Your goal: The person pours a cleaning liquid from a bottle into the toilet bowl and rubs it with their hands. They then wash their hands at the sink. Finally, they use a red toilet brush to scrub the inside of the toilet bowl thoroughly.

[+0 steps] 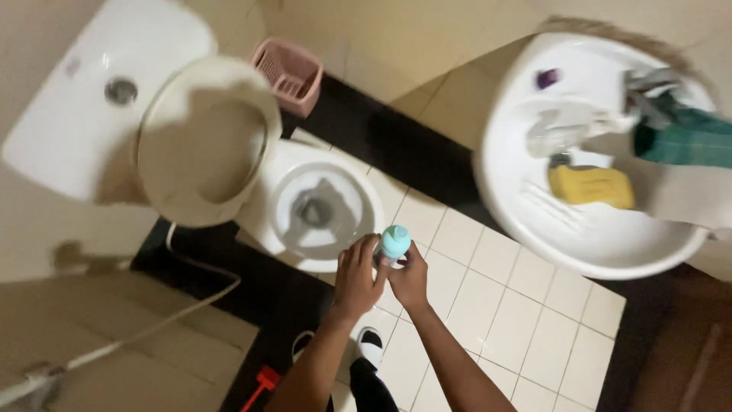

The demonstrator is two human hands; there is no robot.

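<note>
Head view looks straight down into a bathroom. At far left, a hose (pixel 152 324) trails over the brown floor, and a white cistern (pixel 84 91) stands against the wall with its flush button on top. Next to it the toilet lid (pixel 206 141) stands raised, so the bowl (pixel 316 206) is open and the water at its bottom shows. Behind the bowl a pink basket (pixel 288 74) sits on the floor by the wall, out of the way. Just in front of the bowl's rim, both hands meet on a small bottle (pixel 393 244) with a pale blue cap, held over the white tile floor (pixel 526 313). The left hand (pixel 357 278) has its fingers curled around the bottle's left side, clamped on it, which seems to steady it; the right hand (pixel 410 281) closes on it from the other side, fingers together just under the cap, as for a two-handed grip on a tight top. Below the forearms a red tool (pixel 263 381) lies on the dark floor strip beside the person's sandalled feet (pixel 370 347). At right, a white sink (pixel 602 236) holds a yellow sponge (pixel 591 187) within easy reach, with a green cloth (pixel 682 137) draped over its rim.
</note>
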